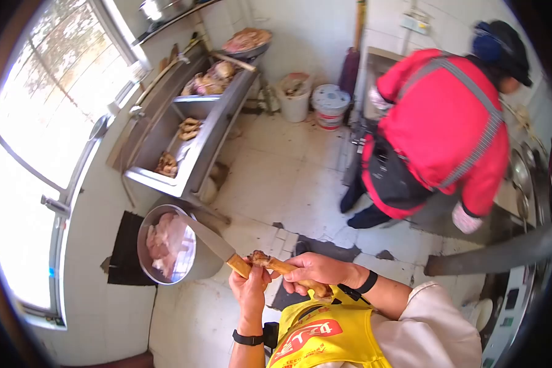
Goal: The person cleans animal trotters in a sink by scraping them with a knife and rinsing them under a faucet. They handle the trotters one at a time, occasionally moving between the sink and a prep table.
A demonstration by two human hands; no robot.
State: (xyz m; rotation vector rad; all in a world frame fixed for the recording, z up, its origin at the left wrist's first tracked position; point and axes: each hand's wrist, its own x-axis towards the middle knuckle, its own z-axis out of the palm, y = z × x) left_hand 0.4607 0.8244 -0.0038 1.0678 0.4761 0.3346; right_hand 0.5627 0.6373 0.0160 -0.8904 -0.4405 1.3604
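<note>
My left hand (249,288) is closed around the wooden handle of a knife (210,239). The broad blade points up and left, its tip over the rim of a large metal pot (213,260). In my right hand (319,270) is a long browned piece of meat (282,265), which looks like a trotter. One end of it reaches my left thumb, and the other sticks out below my right palm. Pale raw meat (167,242) lies in liquid inside the pot.
A steel sink (193,162) on the left holds browned pieces (189,129) and more meat (211,80). A bowl of meat (246,40) stands behind it. Two buckets (330,105) are by the back wall. A person in red (448,122) bends at the right counter.
</note>
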